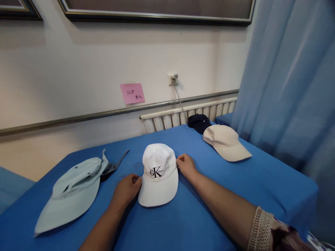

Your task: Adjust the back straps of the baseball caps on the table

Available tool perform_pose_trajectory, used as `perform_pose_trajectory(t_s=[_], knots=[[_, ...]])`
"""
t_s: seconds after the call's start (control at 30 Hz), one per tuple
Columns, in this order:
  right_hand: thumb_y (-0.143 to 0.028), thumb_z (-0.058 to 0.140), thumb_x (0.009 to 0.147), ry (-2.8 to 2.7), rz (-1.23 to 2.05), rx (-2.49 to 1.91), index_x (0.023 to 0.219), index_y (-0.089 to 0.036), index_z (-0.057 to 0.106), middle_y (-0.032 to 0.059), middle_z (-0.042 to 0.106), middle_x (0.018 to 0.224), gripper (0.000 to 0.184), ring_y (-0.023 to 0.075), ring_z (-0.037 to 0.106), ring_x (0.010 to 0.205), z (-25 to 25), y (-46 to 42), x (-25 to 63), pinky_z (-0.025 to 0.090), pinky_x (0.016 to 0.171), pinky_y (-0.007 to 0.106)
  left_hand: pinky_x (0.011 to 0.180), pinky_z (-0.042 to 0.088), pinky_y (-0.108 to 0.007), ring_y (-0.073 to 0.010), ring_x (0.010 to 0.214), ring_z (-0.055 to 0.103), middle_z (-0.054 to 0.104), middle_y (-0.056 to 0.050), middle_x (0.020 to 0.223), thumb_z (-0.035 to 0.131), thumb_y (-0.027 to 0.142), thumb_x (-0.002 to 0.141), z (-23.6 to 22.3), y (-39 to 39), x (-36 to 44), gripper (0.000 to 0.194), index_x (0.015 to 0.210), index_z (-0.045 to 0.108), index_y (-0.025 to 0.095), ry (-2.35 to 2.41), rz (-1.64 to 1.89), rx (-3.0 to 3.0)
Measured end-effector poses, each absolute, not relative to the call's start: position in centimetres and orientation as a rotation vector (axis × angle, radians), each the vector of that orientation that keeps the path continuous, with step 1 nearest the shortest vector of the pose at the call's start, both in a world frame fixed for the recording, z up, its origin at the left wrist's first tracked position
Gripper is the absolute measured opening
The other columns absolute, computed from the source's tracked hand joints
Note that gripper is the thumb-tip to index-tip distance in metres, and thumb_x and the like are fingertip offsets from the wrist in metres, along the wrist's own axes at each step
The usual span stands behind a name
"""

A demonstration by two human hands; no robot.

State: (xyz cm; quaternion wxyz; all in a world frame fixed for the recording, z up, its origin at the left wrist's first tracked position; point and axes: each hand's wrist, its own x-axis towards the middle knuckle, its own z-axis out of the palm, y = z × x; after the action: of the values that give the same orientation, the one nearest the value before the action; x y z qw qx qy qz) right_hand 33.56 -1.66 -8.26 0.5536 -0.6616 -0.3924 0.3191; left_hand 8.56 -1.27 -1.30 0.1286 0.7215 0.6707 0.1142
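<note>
A white baseball cap (159, 162) with black "CK" lettering sits on the blue-covered table (162, 226), its brim toward me. My left hand (128, 188) pinches the cap's edge on the left, near where the brim meets the crown. On the opposite side, my right hand (186, 165) has its fingers closed at the edge of the crown. To the left lies a pale blue cap (75, 188) with a small dark logo and loose strap ends at its back. A beige cap (226, 141) rests at the right, against a dark navy cap (199, 122) behind it.
Behind the table runs a metal rail (104, 114) along the wall, above a white radiator (167, 120). A cord hangs from a wall socket (172, 79). A pink note (132, 93) is stuck to the wall. Blue curtains (285, 87) hang at the right.
</note>
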Motion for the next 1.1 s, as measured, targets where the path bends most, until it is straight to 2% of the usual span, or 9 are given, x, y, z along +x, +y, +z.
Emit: perform_pose_trajectory(t_s=[0.2,0.3,0.47,0.57,0.73,0.9,1.0,1.1], knots=[[-0.017,0.061,0.067,-0.776,0.739,-1.601,0.079,-0.019,0.061,0.0046,0.068,0.081,0.012,0.0202,0.061,0.079,-7.5,-2.3,34.1,0.044,0.075,0.03,0.058,0.05,-0.03,-0.0231,0.063,0.068,0.073,-0.009,0.074,0.052,0.04,0.079,-0.9,-1.9,9.1,0.031,0.087,0.065,0.013,1.81,0.411,1.812],[-0.018,0.065,0.065,-0.668,0.755,-1.597,0.085,-0.018,0.061,0.008,0.068,0.095,0.021,0.0224,0.062,0.092,-6.9,-3.1,34.4,0.044,0.081,0.03,0.053,0.051,-0.029,-0.022,0.059,0.067,0.072,-0.008,0.073,0.054,0.039,0.076,-1.0,-2.1,9.4,0.028,0.084,0.063,0.014,1.756,0.478,1.692],[-0.025,0.066,0.065,-0.519,0.864,-1.53,0.098,-0.017,0.062,0.0105,0.067,0.11,0.034,0.0248,0.063,0.102,-6.2,-7.6,33.9,0.049,0.079,0.03,0.051,0.053,-0.03,-0.0211,0.057,0.066,0.071,-0.008,0.073,0.055,0.04,0.073,-1.2,-2.3,9.7,0.027,0.08,0.06,0.014,1.696,0.542,1.627],[-0.027,0.07,0.062,-0.334,1.007,-1.321,0.107,-0.017,0.061,0.0115,0.062,0.123,0.047,0.0273,0.056,0.117,-6.4,-11.6,33.0,0.048,0.088,0.032,0.05,0.052,-0.03,-0.0199,0.056,0.065,0.071,-0.008,0.074,0.055,0.041,0.073,-1.4,-2.8,9.9,0.028,0.081,0.06,0.014,1.625,0.544,1.598],[-0.033,0.079,0.059,-0.138,1.096,-1.142,0.113,-0.019,0.058,0.0122,0.053,0.138,0.06,0.028,0.048,0.13,-6.4,-17.2,30.7,0.044,0.098,0.034,0.05,0.051,-0.029,-0.0179,0.054,0.063,0.07,-0.008,0.074,0.057,0.044,0.07,-2.2,-3.4,10.5,0.032,0.08,0.059,0.015,1.521,0.601,1.578],[-0.034,0.084,0.055,-0.093,1.305,-1.029,0.108,-0.017,0.061,0.0125,0.067,0.117,0.061,0.0291,0.058,0.118,-4.4,-19.3,29.3,0.045,0.096,0.038,0.051,0.05,-0.027,-0.0164,0.056,0.063,0.072,-0.01,0.082,0.058,0.047,0.067,-2.4,-4.3,10.8,0.035,0.081,0.06,0.015,1.452,0.646,1.526],[-0.035,0.084,0.056,-0.12,1.402,-0.958,0.098,-0.015,0.064,0.0104,0.072,0.104,0.051,0.026,0.063,0.108,-3.6,-18.7,29.1,0.046,0.094,0.035,0.05,0.049,-0.026,-0.0164,0.057,0.064,0.072,-0.01,0.083,0.059,0.048,0.067,-2.5,-4.7,10.8,0.036,0.082,0.06,0.015,1.428,0.645,1.533],[-0.034,0.085,0.056,-0.069,1.439,-0.921,0.083,-0.016,0.062,0.0085,0.073,0.092,0.04,0.0227,0.068,0.094,-3.8,-17.1,29.2,0.051,0.085,0.033,0.049,0.048,-0.026,-0.0166,0.056,0.063,0.072,-0.01,0.081,0.059,0.047,0.067,-2.9,-4.6,10.7,0.037,0.084,0.06,0.015,1.426,0.641,1.556]])
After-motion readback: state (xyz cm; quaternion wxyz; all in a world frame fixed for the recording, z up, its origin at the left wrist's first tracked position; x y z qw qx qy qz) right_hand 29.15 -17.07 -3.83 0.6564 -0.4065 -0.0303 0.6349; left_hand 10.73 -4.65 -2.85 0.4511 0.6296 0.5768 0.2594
